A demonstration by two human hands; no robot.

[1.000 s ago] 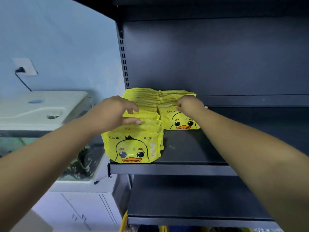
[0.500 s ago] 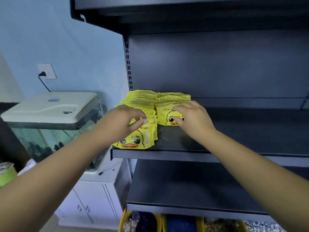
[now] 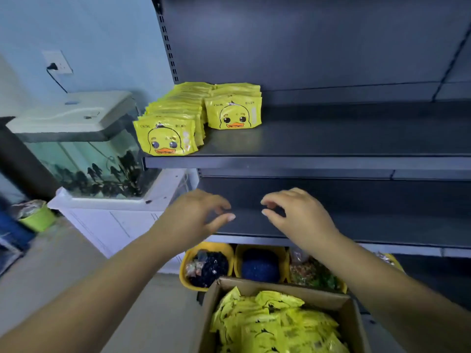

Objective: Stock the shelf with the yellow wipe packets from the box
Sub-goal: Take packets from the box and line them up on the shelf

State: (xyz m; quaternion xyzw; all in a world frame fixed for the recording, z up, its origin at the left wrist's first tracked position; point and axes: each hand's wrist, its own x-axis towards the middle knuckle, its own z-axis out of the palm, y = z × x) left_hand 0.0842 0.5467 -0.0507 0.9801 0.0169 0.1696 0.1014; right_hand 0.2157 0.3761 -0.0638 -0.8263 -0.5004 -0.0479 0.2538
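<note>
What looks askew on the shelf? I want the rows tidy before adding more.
The left row of packets fans forward and leftward, its front packet overhanging the shelf edge. The right row sits straight, farther back. Nothing looks spilled or damaged.

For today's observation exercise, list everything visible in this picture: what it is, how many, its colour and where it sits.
wipe packets on shelf: two rows, yellow, shelf's left end
wipe packets in box: many, yellow, loose
cardboard box: one, brown, bottom centre
shelf unit: one, dark grey
bins: at least three, yellow, under the lowest shelf
fish tank: one, pale lid, left
cabinet: one, white, under the tank
wall socket: one, white
left hand: empty, fingers loosely curled
right hand: empty, fingers loosely curled
</note>
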